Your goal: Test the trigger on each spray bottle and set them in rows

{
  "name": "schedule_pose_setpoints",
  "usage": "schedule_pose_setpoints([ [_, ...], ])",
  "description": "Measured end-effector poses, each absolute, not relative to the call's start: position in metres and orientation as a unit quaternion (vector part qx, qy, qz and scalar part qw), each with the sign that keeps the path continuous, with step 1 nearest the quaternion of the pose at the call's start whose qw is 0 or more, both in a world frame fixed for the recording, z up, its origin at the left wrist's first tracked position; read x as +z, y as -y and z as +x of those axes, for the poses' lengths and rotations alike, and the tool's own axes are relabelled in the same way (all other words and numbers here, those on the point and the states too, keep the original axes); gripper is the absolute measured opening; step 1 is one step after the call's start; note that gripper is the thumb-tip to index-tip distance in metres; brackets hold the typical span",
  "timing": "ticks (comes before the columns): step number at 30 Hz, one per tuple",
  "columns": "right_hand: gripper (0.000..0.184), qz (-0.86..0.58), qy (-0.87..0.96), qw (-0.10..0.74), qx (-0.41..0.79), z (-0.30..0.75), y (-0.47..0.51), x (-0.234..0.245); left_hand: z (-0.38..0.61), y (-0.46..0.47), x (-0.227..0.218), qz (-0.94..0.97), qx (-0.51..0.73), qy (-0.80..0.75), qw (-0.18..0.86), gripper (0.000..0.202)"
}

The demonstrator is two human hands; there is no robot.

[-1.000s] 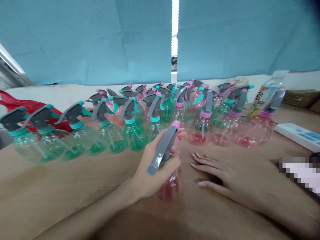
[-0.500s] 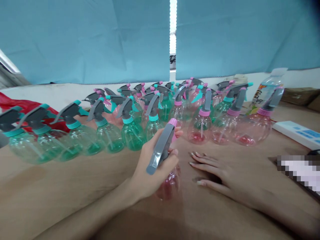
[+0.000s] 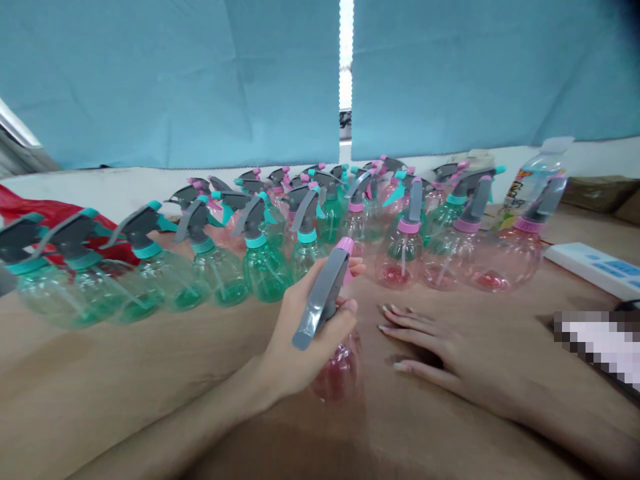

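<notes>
My left hand (image 3: 306, 327) is wrapped around the neck of a pink spray bottle (image 3: 336, 373) with a grey and pink trigger head. The hand hides the bottle's collar and part of its trigger. My right hand (image 3: 440, 347) rests on the tabletop with its fingers stretched out, holding nothing. In front of the left hand stands a row of green spray bottles (image 3: 267, 270) with turquoise collars. Beyond the right hand are pink spray bottles (image 3: 400, 260) with grey heads.
More spray bottles crowd the back of the table (image 3: 200, 373). A clear labelled drink bottle (image 3: 537, 167) stands at the back right. A white box-like device (image 3: 595, 267) and a blurred-out flat object (image 3: 600, 347) lie at right. Red plastic (image 3: 95, 230) lies at left; a blue curtain (image 3: 175, 80) hangs behind.
</notes>
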State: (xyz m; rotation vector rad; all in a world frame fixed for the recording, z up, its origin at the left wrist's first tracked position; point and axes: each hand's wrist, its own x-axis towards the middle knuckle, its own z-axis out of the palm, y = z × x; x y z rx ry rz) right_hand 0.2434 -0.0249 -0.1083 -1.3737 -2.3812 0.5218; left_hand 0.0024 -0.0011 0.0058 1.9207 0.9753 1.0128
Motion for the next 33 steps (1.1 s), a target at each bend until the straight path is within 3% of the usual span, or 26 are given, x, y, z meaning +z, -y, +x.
schedule_pose_setpoints([
  [17,0.052,-0.487,0.837,0.170,0.185,0.243,0.025,-0.107,0.001,-0.003,0.000,0.768,0.400,-0.393,0.311,0.022],
  [33,0.055,-0.489,0.837,0.160,0.188,0.242,0.025,-0.104,0.001,-0.001,0.003,0.738,0.397,-0.388,0.384,0.033],
])
